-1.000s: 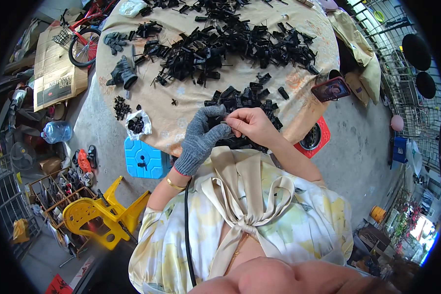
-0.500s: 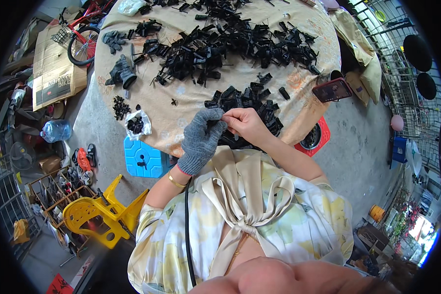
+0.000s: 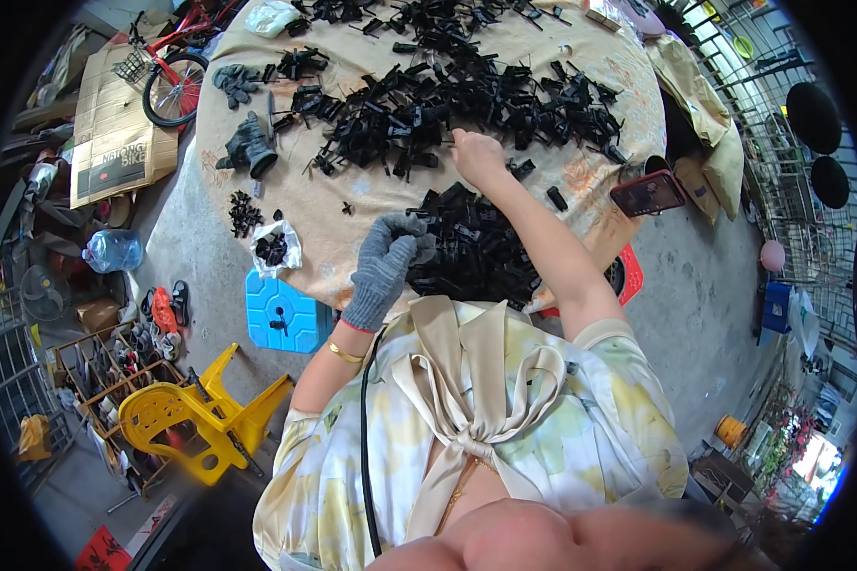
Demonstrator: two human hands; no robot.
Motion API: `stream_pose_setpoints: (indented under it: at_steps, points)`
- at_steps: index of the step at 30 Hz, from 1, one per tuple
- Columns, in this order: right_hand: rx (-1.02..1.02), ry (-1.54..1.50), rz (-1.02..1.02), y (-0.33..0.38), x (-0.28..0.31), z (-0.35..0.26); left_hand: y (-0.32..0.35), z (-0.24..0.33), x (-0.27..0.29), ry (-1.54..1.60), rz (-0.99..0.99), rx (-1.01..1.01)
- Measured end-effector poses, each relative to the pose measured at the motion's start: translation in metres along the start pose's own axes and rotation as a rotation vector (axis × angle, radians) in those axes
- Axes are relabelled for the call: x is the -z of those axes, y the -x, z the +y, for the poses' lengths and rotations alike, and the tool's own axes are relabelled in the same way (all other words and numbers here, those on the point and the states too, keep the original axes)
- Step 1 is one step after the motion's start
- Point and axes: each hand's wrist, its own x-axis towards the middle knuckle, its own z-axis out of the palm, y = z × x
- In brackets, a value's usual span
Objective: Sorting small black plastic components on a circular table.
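At the far black heap [image 3: 405, 116], we should pinch lightly with our right hand [image 3: 479, 158]; our gloved left hand [image 3: 385, 264] curls, but we cannot tell either's hold.

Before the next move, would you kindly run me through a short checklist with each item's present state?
1. Right hand at the far pile of black parts: ok, fingertips at its near edge.
2. Part gripped by the right hand: cannot tell, fingertips too small to read.
3. Part held in the left hand: cannot tell, the curled fingers hide it.
4. Both hands gloved: not ok, gray glove on the left only.
5. Phone apart from the right forearm: ok.
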Motion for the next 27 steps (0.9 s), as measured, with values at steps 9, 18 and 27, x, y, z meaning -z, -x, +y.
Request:
stream_pose_setpoints:
  at_steps: [9,18,27]
  points:
    - [-0.010,-0.060,-0.144,0.007,0.049,-0.014,-0.001,-0.007,0.017,-0.623,-0.007,-0.087]
    - [-0.142,-1.049,-0.198,0.081,0.105,-0.048,-0.008,0.023,-0.013,-0.703,-0.140,-0.248]
    - [0.028,-1.078,-0.234,0.125,0.106,-0.077,-0.001,0.042,-0.037,0.045,-0.265,-0.117]
